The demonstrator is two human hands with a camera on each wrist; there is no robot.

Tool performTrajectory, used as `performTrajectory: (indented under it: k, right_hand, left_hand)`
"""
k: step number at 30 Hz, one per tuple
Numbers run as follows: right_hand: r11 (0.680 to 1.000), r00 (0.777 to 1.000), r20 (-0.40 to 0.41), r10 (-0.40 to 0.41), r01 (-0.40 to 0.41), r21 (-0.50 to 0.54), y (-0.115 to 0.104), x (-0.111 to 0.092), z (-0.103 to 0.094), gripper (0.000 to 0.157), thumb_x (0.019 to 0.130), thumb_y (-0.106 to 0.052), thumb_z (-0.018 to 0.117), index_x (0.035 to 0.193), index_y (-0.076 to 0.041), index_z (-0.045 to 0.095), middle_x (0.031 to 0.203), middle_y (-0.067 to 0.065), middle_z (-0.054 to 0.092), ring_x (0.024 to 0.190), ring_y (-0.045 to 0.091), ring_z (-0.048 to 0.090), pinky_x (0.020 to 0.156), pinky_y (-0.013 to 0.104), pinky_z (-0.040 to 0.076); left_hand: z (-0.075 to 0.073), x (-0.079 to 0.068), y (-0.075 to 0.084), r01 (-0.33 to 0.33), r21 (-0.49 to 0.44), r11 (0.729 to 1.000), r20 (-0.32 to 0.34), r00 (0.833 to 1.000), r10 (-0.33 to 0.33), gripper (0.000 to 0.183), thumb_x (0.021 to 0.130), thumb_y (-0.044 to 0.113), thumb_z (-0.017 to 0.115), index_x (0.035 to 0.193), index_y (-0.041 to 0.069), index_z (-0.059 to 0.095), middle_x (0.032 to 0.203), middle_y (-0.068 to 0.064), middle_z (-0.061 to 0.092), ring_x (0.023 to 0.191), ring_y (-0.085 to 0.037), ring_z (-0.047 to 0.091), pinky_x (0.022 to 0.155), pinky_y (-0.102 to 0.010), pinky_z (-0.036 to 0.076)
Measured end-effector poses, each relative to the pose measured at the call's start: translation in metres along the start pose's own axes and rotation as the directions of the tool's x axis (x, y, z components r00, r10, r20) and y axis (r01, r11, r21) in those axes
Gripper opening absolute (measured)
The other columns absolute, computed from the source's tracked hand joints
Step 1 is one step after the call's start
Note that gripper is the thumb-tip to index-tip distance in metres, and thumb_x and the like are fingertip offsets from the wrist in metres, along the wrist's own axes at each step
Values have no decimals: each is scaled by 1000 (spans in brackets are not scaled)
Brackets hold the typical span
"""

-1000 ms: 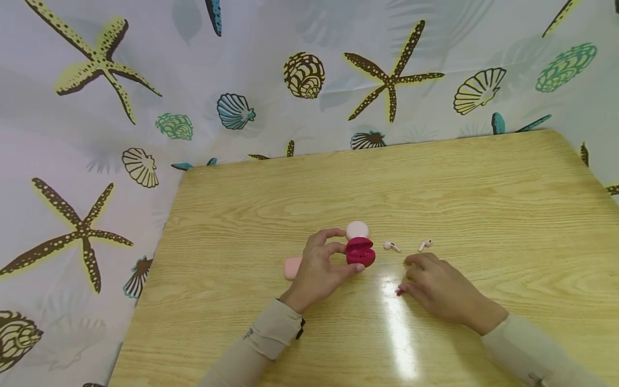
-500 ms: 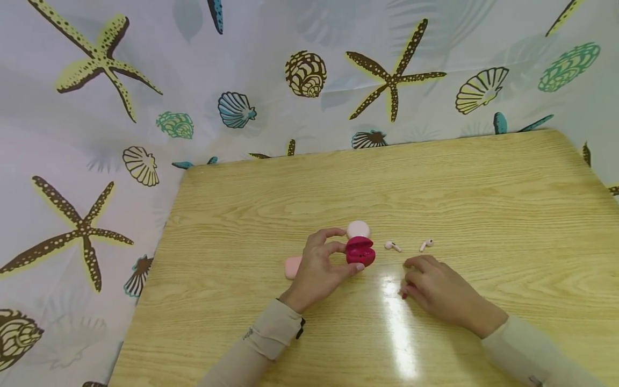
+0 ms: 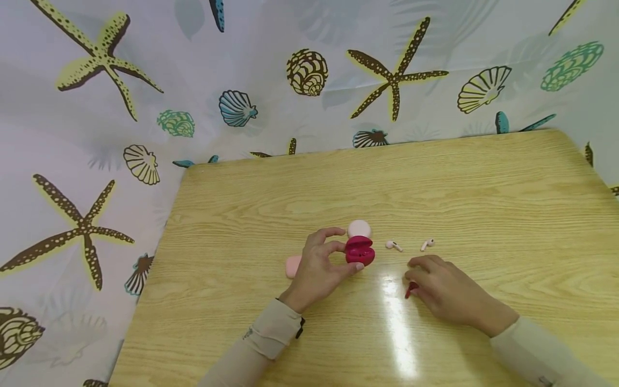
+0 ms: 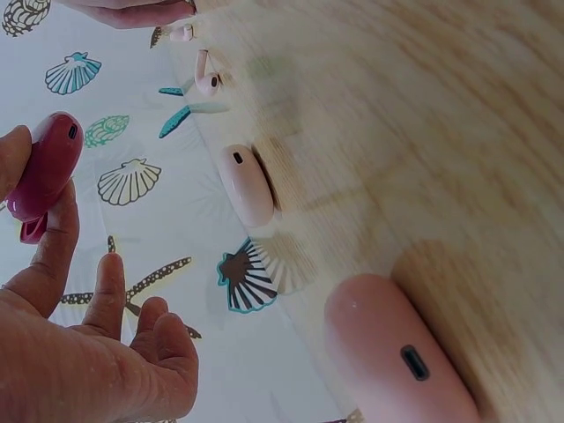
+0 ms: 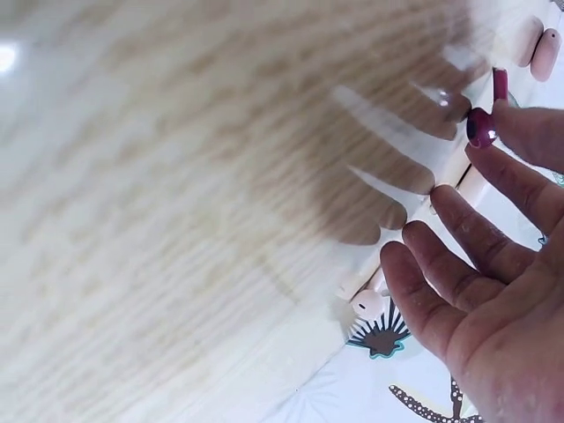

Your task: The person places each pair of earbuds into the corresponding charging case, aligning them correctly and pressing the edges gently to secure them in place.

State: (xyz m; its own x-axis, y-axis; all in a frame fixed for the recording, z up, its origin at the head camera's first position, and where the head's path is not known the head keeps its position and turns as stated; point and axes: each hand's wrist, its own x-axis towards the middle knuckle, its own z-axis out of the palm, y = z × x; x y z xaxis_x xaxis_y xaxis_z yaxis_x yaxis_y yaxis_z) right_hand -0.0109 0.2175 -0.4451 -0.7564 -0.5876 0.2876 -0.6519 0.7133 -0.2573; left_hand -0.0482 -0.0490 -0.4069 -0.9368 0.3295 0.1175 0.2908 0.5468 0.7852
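Note:
In the head view, my left hand (image 3: 320, 274) holds a magenta earbud case (image 3: 360, 257) between thumb and fingers, its lid raised. The left wrist view shows the underside of that case (image 4: 51, 163) and its charging port, held off the table. Over to the right, my right hand (image 3: 450, 294) pinches a magenta earbud (image 3: 411, 289) between thumb and index finger, low over the wood. Seen from the right wrist, the earbud (image 5: 481, 129) has its stem pointing up and away, while the other fingers reach close over the tabletop.
A pale pink round case (image 3: 359, 229) stands just behind the magenta one. Two pale pink earbuds, a left one (image 3: 394, 245) and a right one (image 3: 427, 245), lie beyond my right hand. A salmon case (image 3: 292, 266) is partly hidden behind my left hand. Patterned cloth (image 3: 271, 64) borders the wooden table (image 3: 242, 209).
My right hand has shifted slightly right, and the earbud has turned in its fingertips so that more of it shows. My left hand and the opened case have stayed nearly still.

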Motion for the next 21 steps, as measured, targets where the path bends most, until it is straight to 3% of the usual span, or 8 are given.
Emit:
performTrajectory:
  k: [12, 21]
  right_hand:
    - [1000, 1000, 12, 11, -11, 26, -1, -1, 1, 19, 72, -9, 79, 86, -16, 69, 106, 12, 66, 98, 29, 63, 73, 45, 55]
    - [999, 995, -85, -47, 47, 5, 1, 3, 1, 20, 69, -9, 80, 82, -14, 64, 100, 9, 67, 94, 25, 64, 74, 40, 55]
  left_hand:
    - [1, 0, 0, 7, -13, 1000, 3, 1000, -7, 22, 74, 22, 82, 89, 7, 74, 129, -11, 57, 129, -31, 42, 108, -50, 32]
    - [1, -1, 0, -5, -7, 1000, 12, 1000, 5, 23, 75, 23, 81, 90, 7, 74, 129, -11, 56, 129, -31, 41, 107, -52, 32]
